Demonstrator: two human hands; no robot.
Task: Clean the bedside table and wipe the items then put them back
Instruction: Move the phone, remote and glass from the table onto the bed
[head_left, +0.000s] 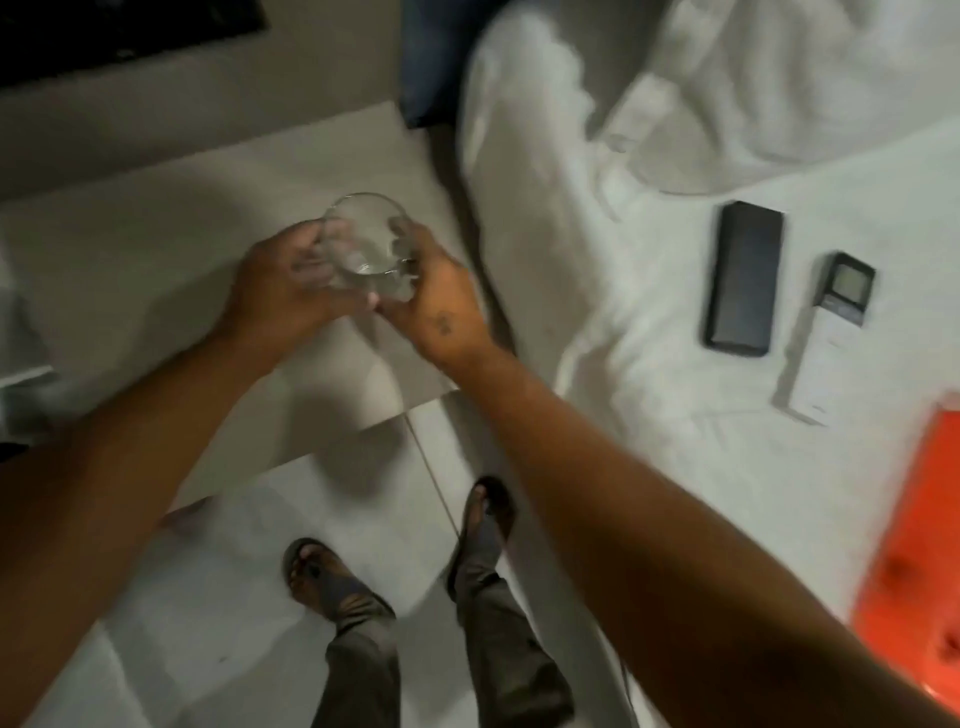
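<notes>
A clear drinking glass (363, 236) is held above the pale bedside table (156, 249), tilted with its mouth toward the far side. My left hand (283, 283) grips its left side and my right hand (441, 306) grips its right side, with something pale pressed against the glass under the right fingers; I cannot tell what it is. On the white bed sheet to the right lie a black phone (743, 278) and a white remote control (826, 338) with a small screen.
The bed (649, 364) with rumpled white bedding fills the right side. An orange object (914, 545) lies at the bed's right edge. A dark panel (124, 36) is at the top left. My sandalled feet (395, 561) stand on white floor tiles.
</notes>
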